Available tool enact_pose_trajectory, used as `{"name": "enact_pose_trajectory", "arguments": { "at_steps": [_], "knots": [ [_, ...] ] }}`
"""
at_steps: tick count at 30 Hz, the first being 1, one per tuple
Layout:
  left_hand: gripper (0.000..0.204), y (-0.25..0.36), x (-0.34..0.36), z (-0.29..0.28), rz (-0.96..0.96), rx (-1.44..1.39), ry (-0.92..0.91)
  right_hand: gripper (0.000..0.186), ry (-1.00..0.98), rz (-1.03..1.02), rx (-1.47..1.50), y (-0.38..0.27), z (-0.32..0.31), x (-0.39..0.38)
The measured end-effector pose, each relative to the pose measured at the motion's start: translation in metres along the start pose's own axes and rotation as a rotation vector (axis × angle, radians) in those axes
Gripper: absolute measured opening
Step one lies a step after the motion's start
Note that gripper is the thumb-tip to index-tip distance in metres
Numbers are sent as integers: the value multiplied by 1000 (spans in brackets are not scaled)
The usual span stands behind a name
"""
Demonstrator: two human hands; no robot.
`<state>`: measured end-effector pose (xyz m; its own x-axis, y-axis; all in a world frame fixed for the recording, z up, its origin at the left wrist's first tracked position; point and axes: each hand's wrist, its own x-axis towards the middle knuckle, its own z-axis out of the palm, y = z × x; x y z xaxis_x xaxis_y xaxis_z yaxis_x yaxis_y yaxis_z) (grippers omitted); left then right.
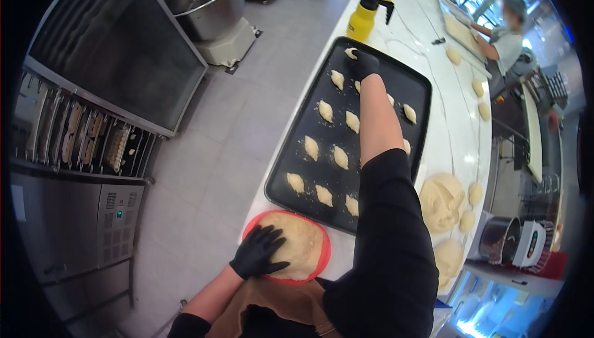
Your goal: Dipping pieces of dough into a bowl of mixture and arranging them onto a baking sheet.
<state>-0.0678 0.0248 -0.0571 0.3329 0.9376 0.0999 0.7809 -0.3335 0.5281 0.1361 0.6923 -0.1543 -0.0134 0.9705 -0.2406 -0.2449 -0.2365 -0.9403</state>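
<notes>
My left hand (257, 251), in a black glove, lies with fingers spread over the left side of a red shallow dish (326, 255) filled with pale, crumbly stuff (303, 239). My right hand (365, 64), also gloved, reaches to the far end of a large black baking tray (291, 155). Its fingers are closed around a small pale dough piece (351, 53) there. Several spindle-shaped dough pieces, such as one piece (325, 111), lie in rows on the tray with crumbs around them. My right forearm hides part of the tray's right side.
A yellow spray bottle (362, 24) stands beyond the tray. On the white counter (448, 134) to the right lie a large dough mass (442, 205) and several dough balls. Another person (510, 38) works at the far right. A rack (93, 134) and a mixer (213, 13) stand left.
</notes>
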Motion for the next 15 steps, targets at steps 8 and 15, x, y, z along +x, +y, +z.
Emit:
{"name": "enact_pose_trajectory", "arguments": {
  "at_steps": [8,15],
  "knots": [
    [65,-3,1,-3,-40,-9,-33,57,111,-13,-883,-31,40,-5],
    [66,-6,3,-6,18,0,-61,52,-51,-517,-1123,-16,41,-37]
  ]
}}
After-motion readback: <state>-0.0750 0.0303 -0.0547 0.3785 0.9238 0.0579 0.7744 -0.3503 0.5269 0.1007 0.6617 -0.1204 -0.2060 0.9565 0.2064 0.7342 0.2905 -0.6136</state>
